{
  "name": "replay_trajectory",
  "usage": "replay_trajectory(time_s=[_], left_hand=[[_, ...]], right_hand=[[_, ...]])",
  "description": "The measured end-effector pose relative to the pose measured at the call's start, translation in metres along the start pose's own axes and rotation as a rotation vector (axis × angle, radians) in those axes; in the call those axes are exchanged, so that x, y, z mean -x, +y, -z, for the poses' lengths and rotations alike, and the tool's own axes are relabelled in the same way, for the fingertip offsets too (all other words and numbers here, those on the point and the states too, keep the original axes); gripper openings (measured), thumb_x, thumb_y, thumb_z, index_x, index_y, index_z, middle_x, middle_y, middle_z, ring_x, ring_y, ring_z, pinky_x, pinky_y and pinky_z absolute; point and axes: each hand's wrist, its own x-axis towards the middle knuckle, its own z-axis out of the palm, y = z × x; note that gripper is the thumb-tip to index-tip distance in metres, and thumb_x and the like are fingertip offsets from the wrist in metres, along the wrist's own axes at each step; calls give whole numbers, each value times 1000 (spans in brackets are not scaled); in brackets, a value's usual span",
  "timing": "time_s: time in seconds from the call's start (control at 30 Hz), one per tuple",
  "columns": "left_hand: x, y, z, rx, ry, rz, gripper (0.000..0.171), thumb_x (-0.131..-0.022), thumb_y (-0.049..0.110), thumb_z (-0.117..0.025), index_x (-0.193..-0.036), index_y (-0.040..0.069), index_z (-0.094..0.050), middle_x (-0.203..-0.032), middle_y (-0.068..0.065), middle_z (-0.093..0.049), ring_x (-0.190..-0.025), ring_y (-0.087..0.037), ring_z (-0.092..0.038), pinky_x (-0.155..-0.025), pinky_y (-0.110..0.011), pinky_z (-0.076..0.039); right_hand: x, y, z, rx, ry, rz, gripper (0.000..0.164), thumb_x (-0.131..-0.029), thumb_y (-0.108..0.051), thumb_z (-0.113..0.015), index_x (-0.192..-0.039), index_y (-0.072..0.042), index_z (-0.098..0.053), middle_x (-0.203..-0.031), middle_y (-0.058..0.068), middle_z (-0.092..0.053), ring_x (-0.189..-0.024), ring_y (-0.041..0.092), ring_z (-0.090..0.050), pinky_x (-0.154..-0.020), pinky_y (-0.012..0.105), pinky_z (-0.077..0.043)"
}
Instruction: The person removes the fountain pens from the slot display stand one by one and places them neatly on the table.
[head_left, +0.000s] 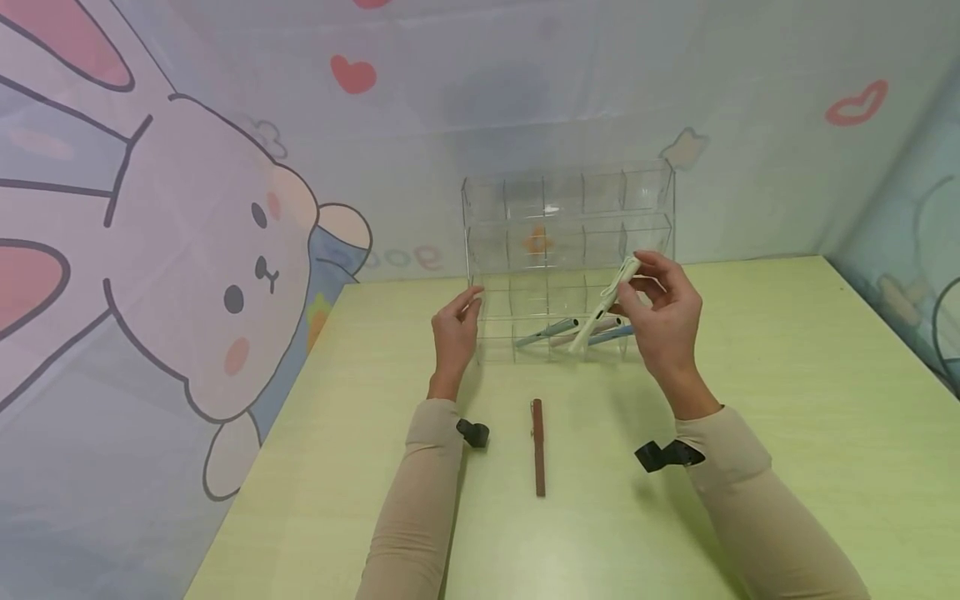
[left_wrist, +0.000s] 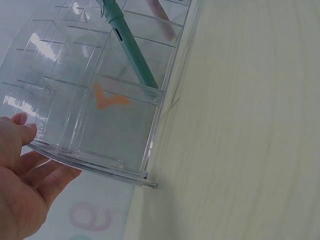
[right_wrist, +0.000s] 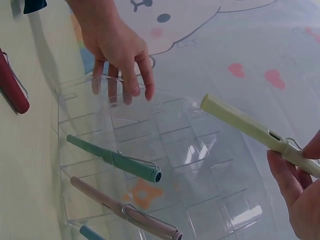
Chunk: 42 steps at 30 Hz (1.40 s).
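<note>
Head view: whole layout here. Right hand [head_left: 667, 317] pinches pale green pen [head_left: 597, 315] near its clip end, pen slanted, lower end down in front of the clear rack [head_left: 528, 300]; contact with rack, can't tell. Left hand [head_left: 454, 335] at rack's left side, thumb and fingers close together. Rack stepped, four tiers, five columns. Bottom tier holds three leaning pens: teal pen [head_left: 547, 334], pink pen [head_left: 562, 337], blue pen [head_left: 611, 335]. Only this view gives the red pen [head_left: 538, 448] full length, lying on the table [head_left: 300, 500] in front of the rack, between the forearms. Beige sleeves, smooth cloth. Backdrop [head_left: 420, 150]: soft printed sheet, rabbit, hearts, faint creases.

Left wrist view: left hand's grip is plain here, thumb one side of the rack's side panel, fingers the other. Panel edge curved, glossy, see-through, with glare streaks. Teal pen's lower end sits in second compartment from this side; pink pen one over, cropped. Table shows fine pale wood grain.

Right wrist view: best on pen detail. Pale green pen has straight barrel, oval slot, wire clip by the pinching fingers. Teal and pink pens: matt, tapered barrels, bent metal clips. Blue pen, just a tip; red pen cropped, rounded end and clip. Left hand's fingers hang down over the rack's far side.
</note>
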Motion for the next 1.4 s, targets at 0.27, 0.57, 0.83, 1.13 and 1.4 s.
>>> replay_trajectory(time_s=[0.27, 0.57, 0.83, 1.13, 1.4], left_hand=[[-1, 0, 1, -7, 0, 6, 24, -100, 9, -62, -121, 4, -72, -125, -14, -68, -109, -23, -68, -90, -36, -54], [-1, -1, 1, -8, 3, 0, 24, -100, 9, -62, -121, 8, -73, -124, -13, -68, -108, -22, -69, -87, -37, -55], [-1, 0, 0, -9, -3, 11, 24, -101, 10, -62, -122, 8, -73, -126, -12, -68, -108, -22, -69, -85, -34, -55], [-1, 0, 0, -14, -2, 15, 24, -101, 11, -62, -122, 10, -73, -126, -12, -68, -106, -21, -70, -71, -24, -49], [1, -1, 1, -14, -3, 14, 24, -101, 9, -62, -122, 9, -73, -126, -12, -67, -107, -20, -69, -74, -25, -50]], right_hand=[[-1, -2, 2, 39, -25, -40, 45, -84, 19, -58, -123, -2, -64, -104, 12, -58, -83, 18, -64, -63, 28, -58], [-2, -6, 5, 27, -79, -190, 43, -87, 15, -59, -127, -1, -63, -108, 12, -58, -83, 16, -65, -62, 32, -59], [-4, -11, 10, 139, -162, -316, 44, -90, 9, -62, -133, 2, -60, -107, 12, -56, -82, 11, -69, -67, 35, -59], [-7, -15, 14, 210, -281, -470, 46, -94, 8, -59, -139, 2, -51, -116, 13, -53, -91, 11, -69, -70, 34, -59], [-8, -15, 15, 268, -436, -594, 55, -98, 9, -52, -149, 5, -33, -135, 25, -42, -94, 10, -62, -74, 31, -58]])
